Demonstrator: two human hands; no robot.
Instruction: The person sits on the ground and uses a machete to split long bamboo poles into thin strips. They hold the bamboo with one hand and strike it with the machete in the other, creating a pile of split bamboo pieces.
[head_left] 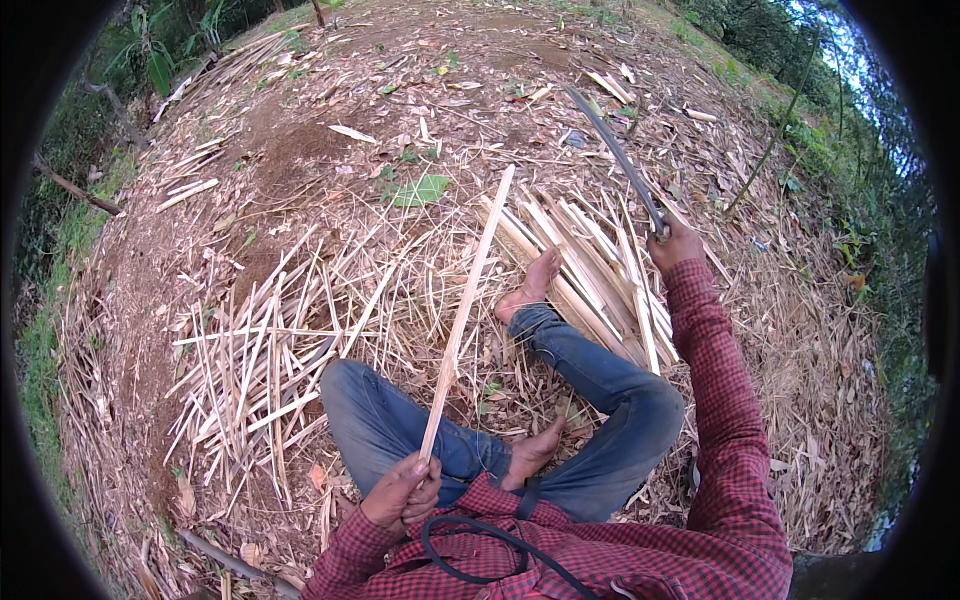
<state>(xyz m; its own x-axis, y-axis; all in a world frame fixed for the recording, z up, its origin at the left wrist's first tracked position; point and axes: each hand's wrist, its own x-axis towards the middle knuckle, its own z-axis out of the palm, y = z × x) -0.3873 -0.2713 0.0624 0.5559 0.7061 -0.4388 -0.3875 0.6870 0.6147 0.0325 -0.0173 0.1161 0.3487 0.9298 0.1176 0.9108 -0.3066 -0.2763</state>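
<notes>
My left hand [402, 492] is closed round the lower end of a long pale wooden strip [468, 306], which slants up and away from my lap. Out to the right, my right hand [677, 247] grips the handle of a machete [616, 148]. Its long dark blade points up and to the left, well apart from the strip. Beyond my bare foot and beside my right leg lies a bundle of wider split wood pieces [590, 270]. Left of my knee is a loose heap of thin split sticks [262, 365].
I sit cross-legged in blue jeans [600, 385] on ground strewn with dry leaves and shavings. A green leaf [420, 190] lies ahead. More split pieces [188, 193] are scattered farther left. A dark cord [480, 520] loops over my lap. Bushes [800, 130] edge the slope.
</notes>
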